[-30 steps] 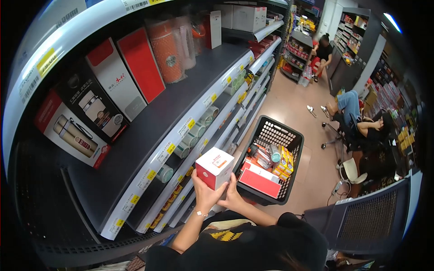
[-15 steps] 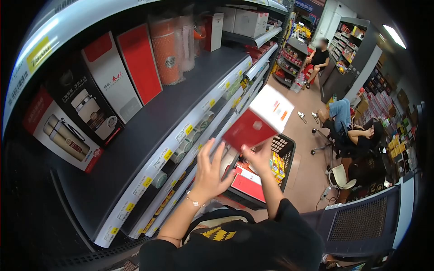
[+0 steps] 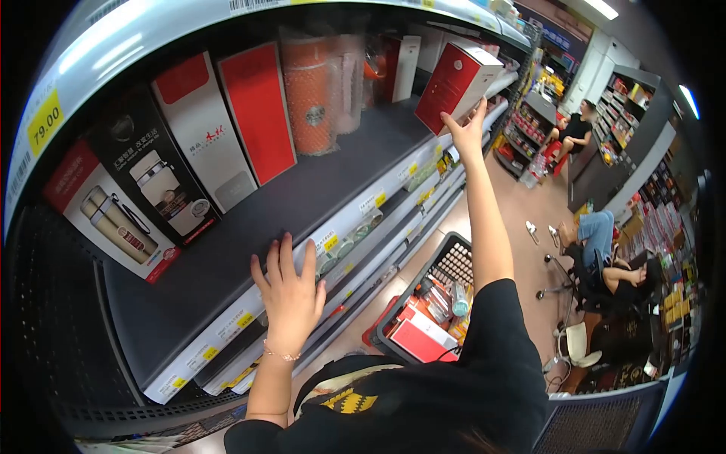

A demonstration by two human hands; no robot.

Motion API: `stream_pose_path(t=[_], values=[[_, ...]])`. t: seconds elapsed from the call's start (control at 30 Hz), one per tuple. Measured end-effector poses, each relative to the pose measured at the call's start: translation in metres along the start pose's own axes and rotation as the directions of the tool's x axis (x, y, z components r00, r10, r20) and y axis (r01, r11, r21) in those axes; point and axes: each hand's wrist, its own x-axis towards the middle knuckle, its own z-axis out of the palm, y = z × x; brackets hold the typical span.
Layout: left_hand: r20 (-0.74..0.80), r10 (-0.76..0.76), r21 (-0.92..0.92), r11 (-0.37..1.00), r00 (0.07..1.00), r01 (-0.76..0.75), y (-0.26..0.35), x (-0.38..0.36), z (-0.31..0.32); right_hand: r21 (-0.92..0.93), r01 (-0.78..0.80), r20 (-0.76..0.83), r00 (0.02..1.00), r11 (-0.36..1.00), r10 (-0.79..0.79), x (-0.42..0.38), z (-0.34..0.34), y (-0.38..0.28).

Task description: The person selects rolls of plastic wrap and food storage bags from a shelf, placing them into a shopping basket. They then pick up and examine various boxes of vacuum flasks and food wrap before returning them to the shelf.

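Note:
A red box with white sides (image 3: 459,85) is in my right hand (image 3: 467,135), held by its lower edge over the far end of the shelf. Thumb and fingers grip it from below, and part of the hand hides its corner. My left hand (image 3: 290,296) lies at the front edge of the dark shelf (image 3: 302,198), fingers spread and nothing in them. Along the shelf's back stand a red-and-white box (image 3: 257,113), a white box with a red top (image 3: 203,132), a black thermos box (image 3: 159,178) and an orange cup in plastic wrap (image 3: 308,98).
Below on the floor stands a black basket (image 3: 452,253) holding boxes and bottles. Price labels (image 3: 329,242) line the shelf edge, with lower shelves beneath. One person (image 3: 572,132) sits farther down the aisle; another person's legs (image 3: 597,234) show by an office chair at right.
My right hand has carried the red box up and away to the far end of the shelf. My left hand has left the box's side and come down on the shelf edge.

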Motion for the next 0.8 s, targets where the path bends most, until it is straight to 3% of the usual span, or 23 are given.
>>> stream_pose_path(t=[0.1,0.2,0.33,0.53,0.8], values=[[-0.001,0.014,0.079,0.997,1.000,-0.014,0.000,0.001,0.004,-0.172,0.091,-0.023,0.995,0.981,-0.096,0.029,0.019,0.043],[0.030,0.015,0.091,0.996,0.999,-0.018,0.000,0.001,0.000,-0.321,0.021,0.030,0.999,0.947,-0.012,0.033,0.031,0.060],[0.031,0.009,0.117,0.993,0.999,-0.012,0.000,0.001,0.003,-0.183,-0.001,0.038,0.999,0.983,0.008,0.049,0.042,0.079],[0.020,0.000,0.139,0.990,1.000,-0.003,0.001,0.002,0.005,-0.314,-0.056,0.070,0.994,0.948,0.081,0.057,0.047,0.093],[0.030,-0.024,0.144,0.989,0.999,0.020,0.002,0.002,0.004,-0.228,0.002,0.120,0.992,0.974,0.026,0.054,0.051,0.080]])
